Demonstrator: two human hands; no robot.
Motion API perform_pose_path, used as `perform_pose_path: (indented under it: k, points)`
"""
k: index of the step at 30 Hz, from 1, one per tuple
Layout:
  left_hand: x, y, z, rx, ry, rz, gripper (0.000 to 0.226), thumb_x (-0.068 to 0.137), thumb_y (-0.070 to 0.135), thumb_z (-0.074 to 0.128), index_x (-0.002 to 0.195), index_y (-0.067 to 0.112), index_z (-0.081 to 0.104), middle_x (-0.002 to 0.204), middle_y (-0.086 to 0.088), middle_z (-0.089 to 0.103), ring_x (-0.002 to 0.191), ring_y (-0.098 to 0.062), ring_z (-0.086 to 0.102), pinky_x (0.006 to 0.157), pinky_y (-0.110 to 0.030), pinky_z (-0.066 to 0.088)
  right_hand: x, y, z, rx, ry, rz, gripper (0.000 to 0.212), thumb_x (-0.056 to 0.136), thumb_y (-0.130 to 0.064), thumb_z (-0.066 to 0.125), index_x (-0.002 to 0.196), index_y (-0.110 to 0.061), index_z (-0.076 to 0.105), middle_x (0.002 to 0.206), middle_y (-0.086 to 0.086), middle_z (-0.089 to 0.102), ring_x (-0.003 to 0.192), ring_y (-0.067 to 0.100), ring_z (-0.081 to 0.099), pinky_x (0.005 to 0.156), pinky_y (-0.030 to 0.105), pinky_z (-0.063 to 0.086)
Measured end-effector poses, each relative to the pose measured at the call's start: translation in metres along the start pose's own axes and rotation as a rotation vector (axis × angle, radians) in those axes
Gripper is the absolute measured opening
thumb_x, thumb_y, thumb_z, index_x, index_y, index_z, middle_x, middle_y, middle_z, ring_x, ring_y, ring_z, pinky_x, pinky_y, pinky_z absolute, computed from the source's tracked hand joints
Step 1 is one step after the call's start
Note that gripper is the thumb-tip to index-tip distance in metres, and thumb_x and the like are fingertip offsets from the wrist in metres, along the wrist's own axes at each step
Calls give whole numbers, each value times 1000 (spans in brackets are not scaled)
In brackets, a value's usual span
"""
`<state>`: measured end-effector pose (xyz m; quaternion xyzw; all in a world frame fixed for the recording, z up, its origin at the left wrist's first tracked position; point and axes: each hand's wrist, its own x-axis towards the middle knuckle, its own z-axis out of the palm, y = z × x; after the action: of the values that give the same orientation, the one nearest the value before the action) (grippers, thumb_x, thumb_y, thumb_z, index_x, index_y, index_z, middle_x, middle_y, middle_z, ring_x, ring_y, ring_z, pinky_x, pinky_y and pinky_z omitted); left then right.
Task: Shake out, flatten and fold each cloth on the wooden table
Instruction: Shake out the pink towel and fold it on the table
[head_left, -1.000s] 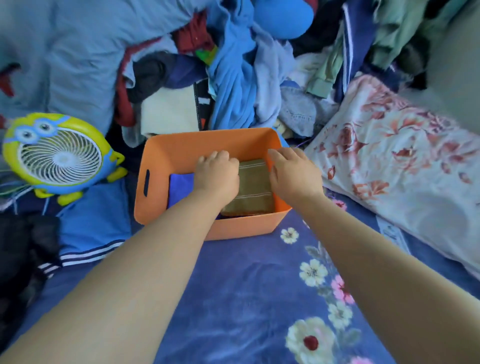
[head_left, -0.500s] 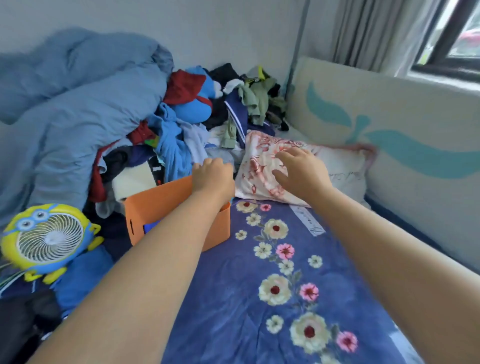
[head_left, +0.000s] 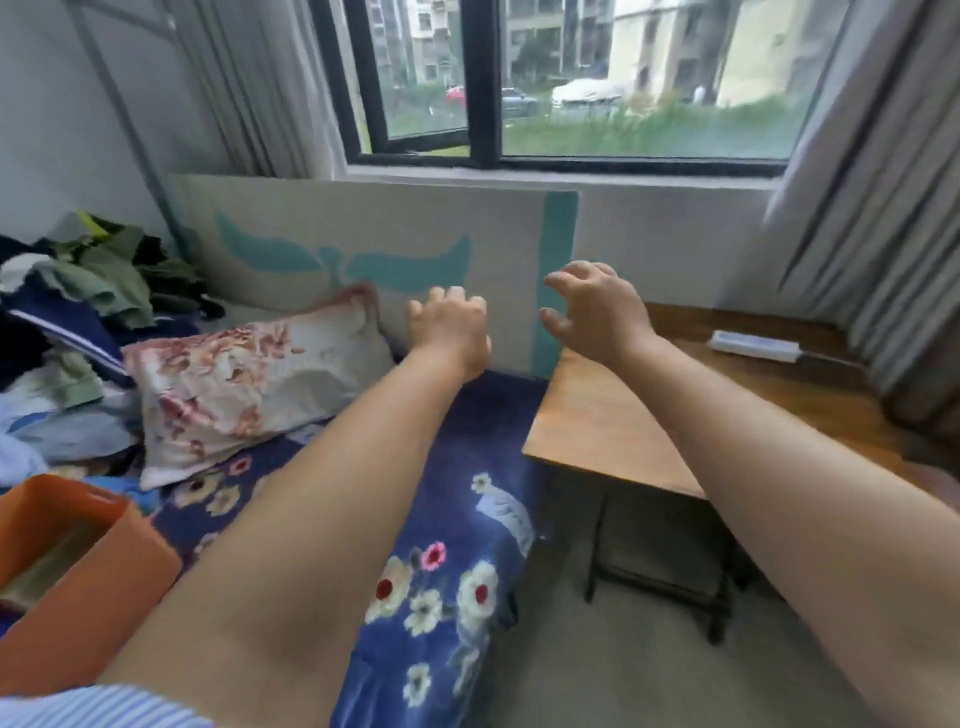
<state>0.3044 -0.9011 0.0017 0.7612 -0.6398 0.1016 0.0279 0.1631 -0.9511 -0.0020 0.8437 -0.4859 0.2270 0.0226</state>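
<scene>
My left hand hovers in the air above the bed's far end, fingers loosely curled, holding nothing. To its right, my right hand is raised over the near-left corner of the wooden table, fingers spread and empty. An orange basket sits at the lower left on the bed with a folded olive cloth partly visible inside. A pile of unfolded clothes lies at the left on the bed. No cloth shows on the visible part of the table.
A white power strip lies at the table's far side. A floral pillow rests on the blue flowered bedsheet. Grey curtains hang at the right, and a window is ahead. Grey floor lies between bed and table.
Both hands left the folded cloth in the orange basket and swung right, from over the basket to above the bed end and table corner. My view turned right toward the window.
</scene>
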Motion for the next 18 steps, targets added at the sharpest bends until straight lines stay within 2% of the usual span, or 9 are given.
perform_pose_path:
  k: [5,11,18]
  points:
    - [33,170,-12,-56,44,257,34,92,20,42,124,8,48,130,-14,47,124,-31,41,99,-40,35,-52,144,-60,-98,22,184,45,89,-29,52,131,-12,48,138,9,46,129,27,38,104,39,35]
    - [52,361,-10,-153,39,445,35,91,17,43,124,10,49,129,-12,48,124,-30,40,99,-40,36,-116,305,-121,-197,-6,345,44,90,-26,51,131,-12,47,139,8,44,131,27,35,106,39,31]
    - [70,527,17,-214,-43,635,31,91,15,45,120,14,54,124,-9,50,121,-28,41,95,-38,36,-180,464,-147,-216,-73,528,40,91,-23,49,129,-11,50,138,9,46,130,28,36,104,38,33]
